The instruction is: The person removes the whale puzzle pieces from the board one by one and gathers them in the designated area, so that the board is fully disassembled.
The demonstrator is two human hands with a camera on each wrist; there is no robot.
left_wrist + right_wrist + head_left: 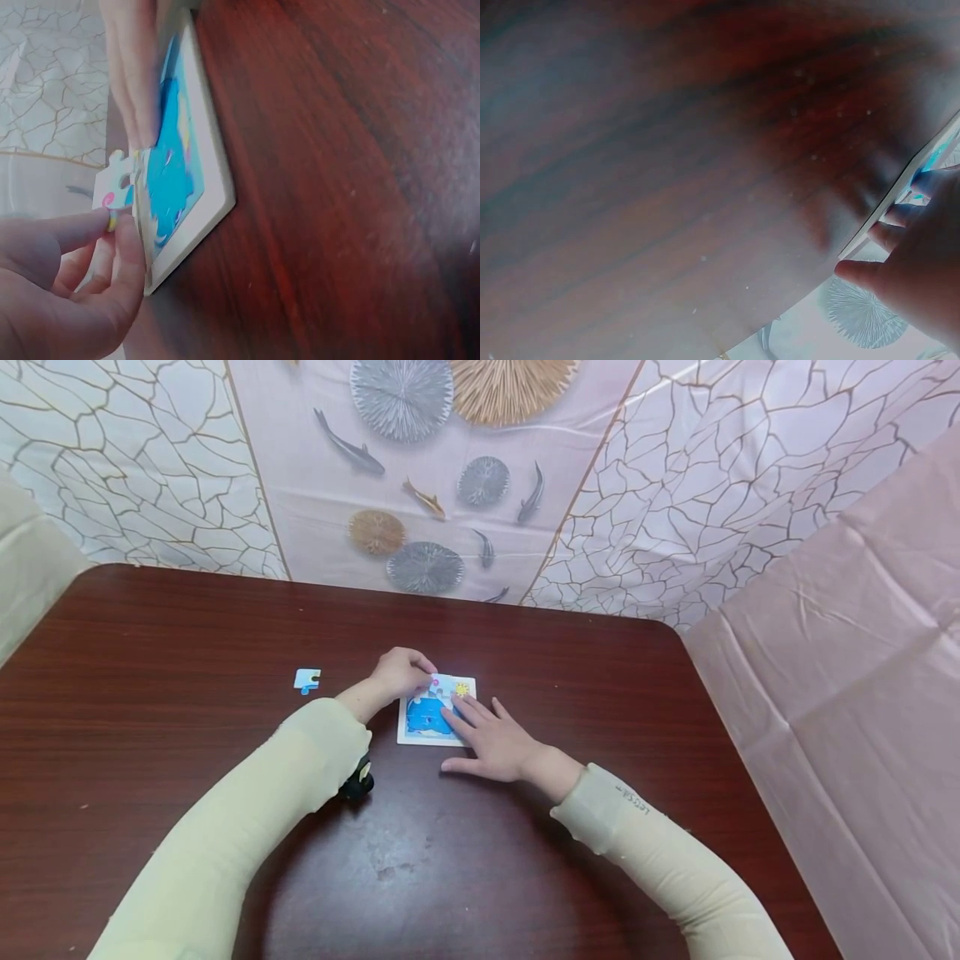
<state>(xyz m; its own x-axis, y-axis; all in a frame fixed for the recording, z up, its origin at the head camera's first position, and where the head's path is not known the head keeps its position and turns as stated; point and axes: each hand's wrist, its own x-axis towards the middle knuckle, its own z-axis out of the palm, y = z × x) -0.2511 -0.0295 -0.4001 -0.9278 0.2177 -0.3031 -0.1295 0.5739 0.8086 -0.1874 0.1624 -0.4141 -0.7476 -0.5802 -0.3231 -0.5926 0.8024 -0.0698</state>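
Observation:
A white-framed jigsaw puzzle [435,742] with a blue picture and a yellow sun lies on the table. My left hand [401,675] is at its upper left corner. Between thumb and fingers that hand pinches a pale puzzle piece [111,182] with a pink swirl, held tilted above the puzzle in the left wrist view. My right hand [498,749] rests with spread fingers [470,710] on the puzzle's right side, its thumb out over the table. In the right wrist view, the fingers cross the frame's edge. Part of the picture is hidden under the right hand.
A loose light-blue puzzle piece [307,679] lies on the dark wooden table [187,710], left of the puzzle. A black device [357,782] sits at the left wrist. Patterned cloth [420,468] hangs behind the table's far edge, and pinkish cloth [847,635] hangs at the right.

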